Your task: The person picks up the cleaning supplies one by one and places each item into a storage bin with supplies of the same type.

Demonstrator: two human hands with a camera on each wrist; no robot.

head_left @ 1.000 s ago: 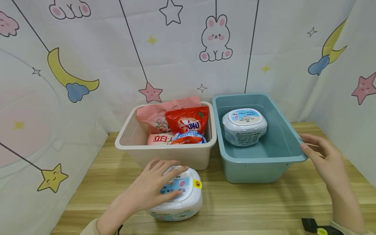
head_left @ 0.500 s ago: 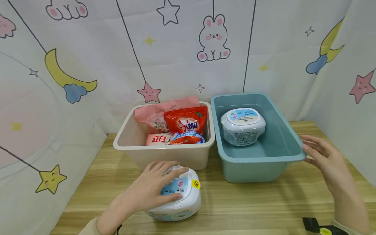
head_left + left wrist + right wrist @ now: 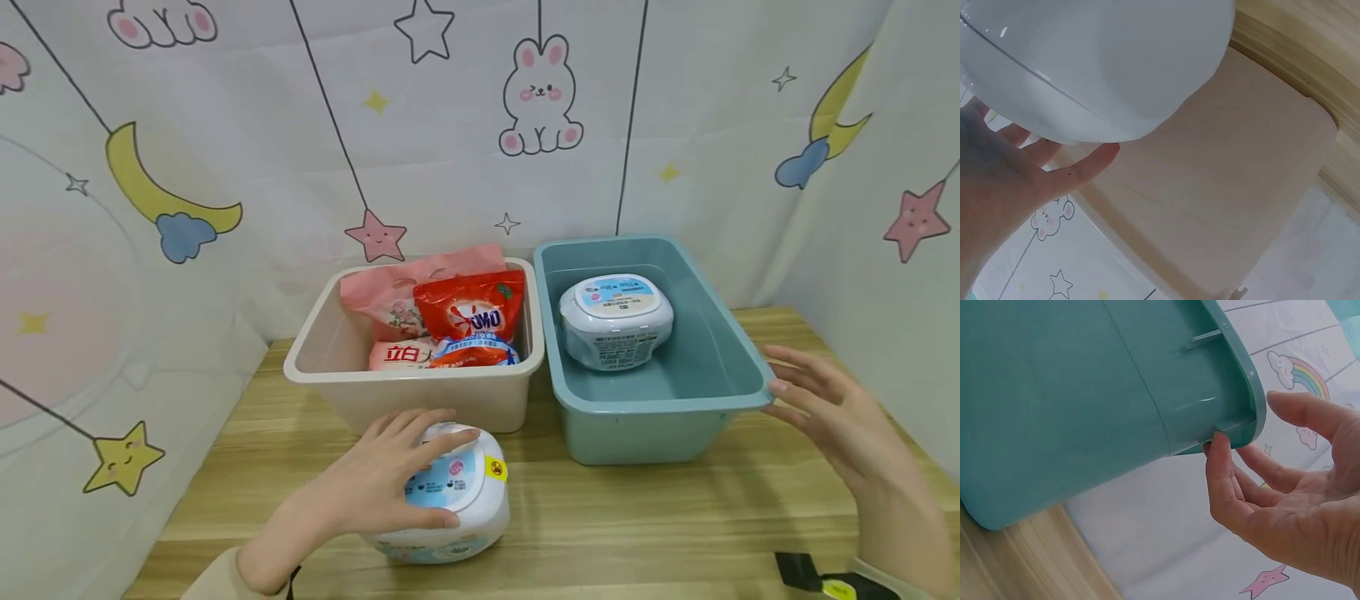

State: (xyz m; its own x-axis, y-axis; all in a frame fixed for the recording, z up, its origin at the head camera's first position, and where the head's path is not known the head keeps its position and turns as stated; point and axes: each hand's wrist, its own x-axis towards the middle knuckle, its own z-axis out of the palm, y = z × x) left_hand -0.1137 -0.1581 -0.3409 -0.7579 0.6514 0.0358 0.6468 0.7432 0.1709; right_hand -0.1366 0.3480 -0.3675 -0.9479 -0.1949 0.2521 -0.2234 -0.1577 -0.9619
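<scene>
In the head view my left hand (image 3: pixel 390 479) rests with spread fingers over the lid of a white tub with a blue printed label (image 3: pixel 491 512), which stands on the table. Its thumb points along the lid's front side, while the other fingertips reach its far side. The left wrist view has fingers (image 3: pixel 1094 165) right at the tub's curved side. At the right, my right hand (image 3: pixel 840 408) is at the front corner of a teal bin (image 3: pixel 637 437), its fingers loosely bent about the rim (image 3: pixel 1260 403). A similar white tub (image 3: pixel 617 321) sits inside that bin.
Left of the teal bin, nearly against it, stands a beige bin (image 3: pixel 435 400). It holds a red OMO bag (image 3: pixel 472 308), a pink bag (image 3: pixel 382 292) and other packets. A patterned curtain (image 3: pixel 450 167) hangs behind the wooden table (image 3: pixel 637 533).
The head view has shifted slightly, so the scene sits a little further left. My left thumb has moved down toward the lid's front edge. My right thumb is slightly lower at the bin's corner.
</scene>
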